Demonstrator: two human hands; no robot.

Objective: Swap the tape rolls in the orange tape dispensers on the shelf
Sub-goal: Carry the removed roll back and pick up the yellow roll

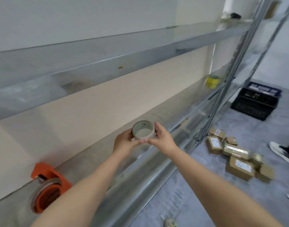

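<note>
Tape roll [143,130] is being held up well to the right of the orange dispenser [48,185] — left hand [124,142] and right hand [162,138] are each gripping its rim. Lining its core squarely over the dispenser's hub is looking wise.

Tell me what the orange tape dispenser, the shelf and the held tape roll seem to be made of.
The orange tape dispenser looks like moulded plastic: even matte colour, thick rounded edges. The shelf looks metal, probably galvanised steel: grey, dull mottled sheen. The tape roll seems pale tan film on a printed, probably cardboard, core; blur leaves it uncertain.
</note>
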